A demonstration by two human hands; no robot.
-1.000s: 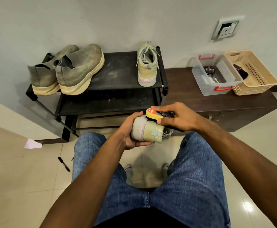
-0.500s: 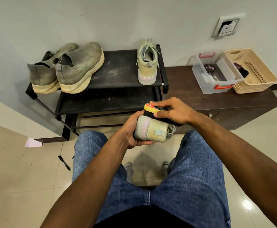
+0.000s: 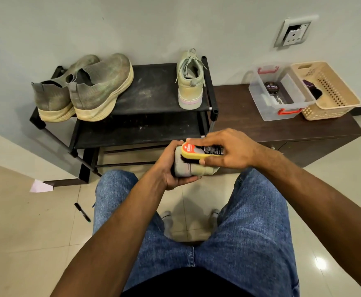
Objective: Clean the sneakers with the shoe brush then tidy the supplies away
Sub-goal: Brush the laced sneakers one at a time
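Best brushed with short firm strokes, right hand [image 3: 228, 151] clamped on shoe brush [image 3: 198, 152], left hand [image 3: 173, 168] gripping sneaker [image 3: 192, 168] steady above knees, mate on rack [image 3: 153, 91] at twelve o'clock.

Over the last second the shoe brush [image 3: 198, 151], gripped in the right hand [image 3: 228, 151], slid along the top of the pale sneaker [image 3: 193, 168] toward its heel end, so its red-and-yellow tip came to sit right at that end beside the left hand's thumb. The right hand's fingers lay flatter along the brush than before. The left hand [image 3: 173, 168] tipped the sneaker slightly, hiding the laces that had shown at its far end.
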